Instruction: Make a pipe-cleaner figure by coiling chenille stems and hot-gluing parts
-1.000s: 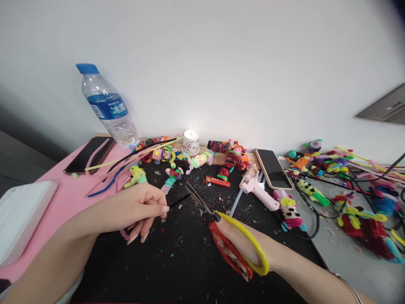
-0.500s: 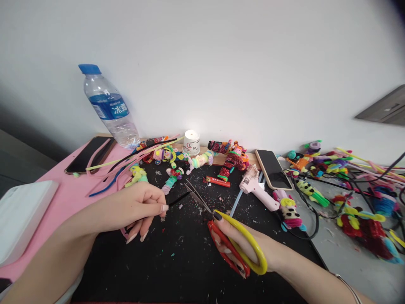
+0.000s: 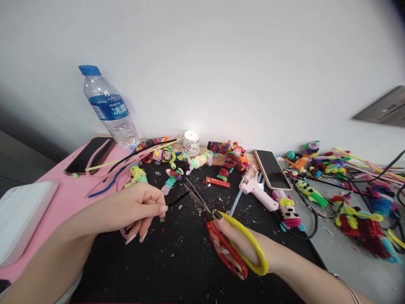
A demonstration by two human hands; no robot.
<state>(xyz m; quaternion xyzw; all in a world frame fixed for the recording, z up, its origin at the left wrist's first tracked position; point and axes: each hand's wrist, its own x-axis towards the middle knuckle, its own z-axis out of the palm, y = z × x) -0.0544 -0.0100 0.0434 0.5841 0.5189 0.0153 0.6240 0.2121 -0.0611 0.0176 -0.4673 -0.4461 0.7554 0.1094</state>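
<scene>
A short black pipe cleaner is pinched between thumb and forefinger of my left hand, its free end pointing right. My right hand is wrapped through the red and yellow handles of the scissors. Their blades are parted and point up and to the left, with the tip of the pipe cleaner at the blades. A bit of pink shows under my left hand, mostly hidden. Small fuzz scraps lie on the black mat below.
Behind my hands lie several pipe-cleaner figures, a red lighter-like strip and a paper cup. A pink glue gun and a phone are right of centre. A bottle leans at the wall; a white box sits left.
Hardly anything differs. The scissor handles in my right hand have spread slightly, and the whole view has shifted a little. My left hand keeps its pinch on the pipe cleaner.
</scene>
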